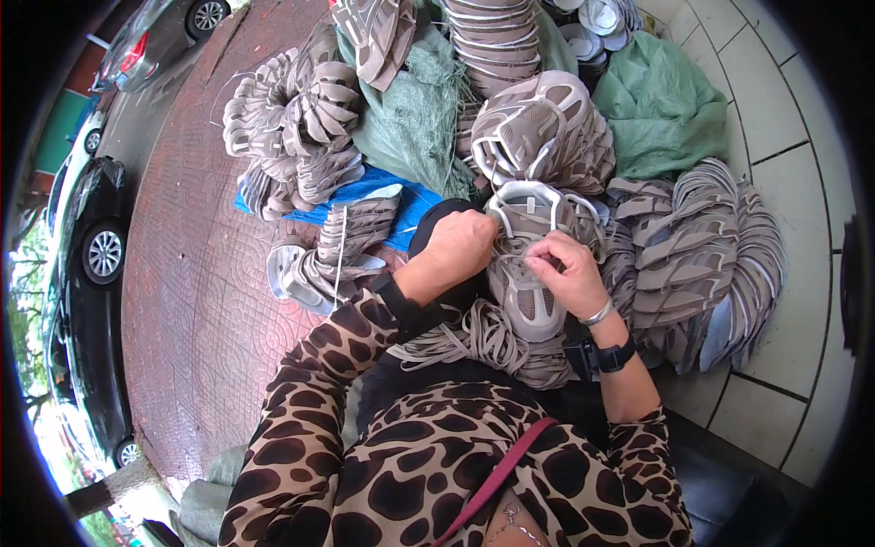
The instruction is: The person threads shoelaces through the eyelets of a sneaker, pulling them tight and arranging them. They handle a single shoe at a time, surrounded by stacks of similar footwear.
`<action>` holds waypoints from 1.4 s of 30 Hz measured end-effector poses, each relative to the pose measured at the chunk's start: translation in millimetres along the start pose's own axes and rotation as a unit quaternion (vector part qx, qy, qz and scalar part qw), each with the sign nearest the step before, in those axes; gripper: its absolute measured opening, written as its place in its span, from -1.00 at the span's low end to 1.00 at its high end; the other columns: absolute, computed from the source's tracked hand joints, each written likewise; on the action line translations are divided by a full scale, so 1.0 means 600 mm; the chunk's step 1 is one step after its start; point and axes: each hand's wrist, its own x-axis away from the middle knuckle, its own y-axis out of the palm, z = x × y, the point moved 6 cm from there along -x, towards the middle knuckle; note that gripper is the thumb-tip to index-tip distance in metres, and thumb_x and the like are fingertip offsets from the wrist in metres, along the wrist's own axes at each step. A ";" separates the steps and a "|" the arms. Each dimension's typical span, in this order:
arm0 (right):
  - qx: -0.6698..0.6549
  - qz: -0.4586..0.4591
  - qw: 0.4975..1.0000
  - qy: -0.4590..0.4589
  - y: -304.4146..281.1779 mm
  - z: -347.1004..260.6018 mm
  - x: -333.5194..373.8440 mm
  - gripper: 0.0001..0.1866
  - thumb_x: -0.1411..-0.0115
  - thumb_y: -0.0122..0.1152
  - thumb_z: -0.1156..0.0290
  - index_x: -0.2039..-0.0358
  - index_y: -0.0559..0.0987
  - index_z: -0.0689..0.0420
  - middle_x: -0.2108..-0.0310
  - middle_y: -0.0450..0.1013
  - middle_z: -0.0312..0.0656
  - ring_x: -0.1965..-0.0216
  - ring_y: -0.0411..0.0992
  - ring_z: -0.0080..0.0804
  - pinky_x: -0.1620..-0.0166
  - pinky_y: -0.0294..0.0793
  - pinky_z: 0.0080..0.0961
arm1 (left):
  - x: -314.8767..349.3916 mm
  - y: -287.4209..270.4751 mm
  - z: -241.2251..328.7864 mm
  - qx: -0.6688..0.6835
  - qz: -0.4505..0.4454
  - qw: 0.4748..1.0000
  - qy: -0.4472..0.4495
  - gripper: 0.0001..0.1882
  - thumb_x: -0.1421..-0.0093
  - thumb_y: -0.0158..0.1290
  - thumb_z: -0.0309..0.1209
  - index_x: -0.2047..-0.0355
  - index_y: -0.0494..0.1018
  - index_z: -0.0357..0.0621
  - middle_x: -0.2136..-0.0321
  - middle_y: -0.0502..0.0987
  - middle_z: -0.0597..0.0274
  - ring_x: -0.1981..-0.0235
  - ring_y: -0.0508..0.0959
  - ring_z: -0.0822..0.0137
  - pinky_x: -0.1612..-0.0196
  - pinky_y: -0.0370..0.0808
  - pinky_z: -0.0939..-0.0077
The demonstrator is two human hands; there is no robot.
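Note:
A grey-brown shoe upper (533, 314) with mesh panels lies in front of me, its toe toward my body. My left hand (456, 244) is closed in a fist at its left edge, and the fingers hide whatever is in it. Over the lacing area, my right hand (567, 273) pinches thumb and forefinger together on what looks like a shoelace, largely covered by the fingertips. Just below, beside the toe, rests a loose bundle of beige shoelaces (474, 335). Another stack of nested shoe uppers (538, 132) stands directly beyond.
Stacked uppers (688, 246) crowd the right side, and more fan out at the far left (292, 114). A tied bundle (342, 246) lies near a blue sheet (410, 205). Green woven sacks (661, 105) stand behind. Cars (96, 264) are parked beyond the red paving (196, 301).

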 end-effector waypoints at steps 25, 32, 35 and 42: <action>-0.319 0.086 0.918 0.219 -0.004 0.091 -0.025 -0.87 -0.18 0.22 0.45 0.34 0.59 0.26 0.41 0.49 -0.38 0.38 0.38 -0.72 0.26 0.36 -0.73 | -0.108 0.049 -0.049 0.419 -0.259 0.869 0.033 -0.80 -0.11 0.16 -0.32 0.43 0.59 -0.23 0.56 0.52 0.23 0.45 0.48 0.42 0.33 0.42 0.50; -0.350 0.075 0.907 0.222 0.003 0.083 -0.022 -0.88 -0.16 0.25 0.46 0.34 0.61 0.26 0.42 0.50 -0.38 0.40 0.38 -0.75 0.29 0.36 -0.76 | -0.119 -0.005 -0.167 -0.015 0.145 0.986 -0.082 -0.84 -0.09 0.06 -0.39 0.39 0.44 -0.25 0.30 0.45 0.01 0.27 0.52 0.00 0.24 0.47 0.17; -0.286 0.066 0.933 0.207 0.012 0.090 -0.021 -0.89 -0.14 0.26 0.46 0.37 0.62 0.25 0.43 0.51 -0.37 0.43 0.38 -0.74 0.33 0.36 -0.74 | -0.109 0.012 -0.215 -0.088 0.165 0.978 -0.093 -0.87 -0.05 0.05 -0.44 0.36 0.41 -0.16 0.27 0.40 0.06 0.17 0.49 0.05 0.18 0.42 0.13; -0.010 0.065 0.994 0.086 0.029 0.036 -0.018 -0.88 -0.06 0.26 0.43 0.37 0.63 0.17 0.52 0.44 -0.26 0.51 0.41 -0.50 0.39 0.38 -0.56 | -0.120 0.036 -0.228 -0.125 0.124 0.978 -0.112 -0.84 -0.12 0.04 -0.35 0.33 0.39 -0.14 0.28 0.43 0.07 0.16 0.49 0.02 0.14 0.41 0.14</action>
